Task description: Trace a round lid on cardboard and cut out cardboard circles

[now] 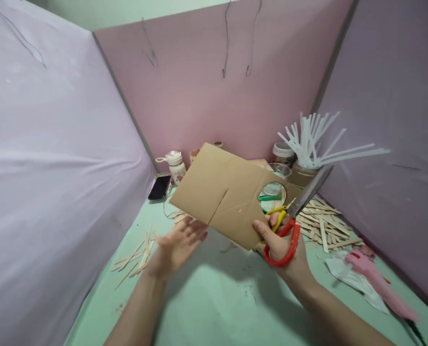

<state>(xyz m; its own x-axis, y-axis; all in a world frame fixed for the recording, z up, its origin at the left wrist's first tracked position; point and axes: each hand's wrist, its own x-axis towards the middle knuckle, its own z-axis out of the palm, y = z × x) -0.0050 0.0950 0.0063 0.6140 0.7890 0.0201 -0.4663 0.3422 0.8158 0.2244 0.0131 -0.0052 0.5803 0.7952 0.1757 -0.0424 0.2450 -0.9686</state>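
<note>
Sticks (137, 257), thin and loose, lie scattered at the left of the green tabletop (214, 307). Just beyond them, at the far left, I see a phone (159, 187) lying beside a white bottle (177, 168).

Moving right, the left hand (179, 245) is unclenched, palm up, its fingers spread near the low edge of the cardboard sheet (228, 182). I cannot tell whether a fingertip touches it. The sheet is held tilted above the middle of the table, with a slit running in from its near edge and a round opening toward its right end.

The right hand (278, 242) grips the sheet's near right part, thumb on top, and also carries red-handled scissors (310, 191), blades aimed far right, with a yellow-handled tool (279, 221) alongside. I read this as handling the cut card between snips. From here, a further cut would call for steadying the card with the left hand and freeing the scissors from the grip.

Far right of the sheet stand a lidded tub (283, 150) and a jar (302, 175) of white strips (309, 142). Nearer lie a pile of wooden sticks (324, 223) and a pink tool (377, 283).
</note>
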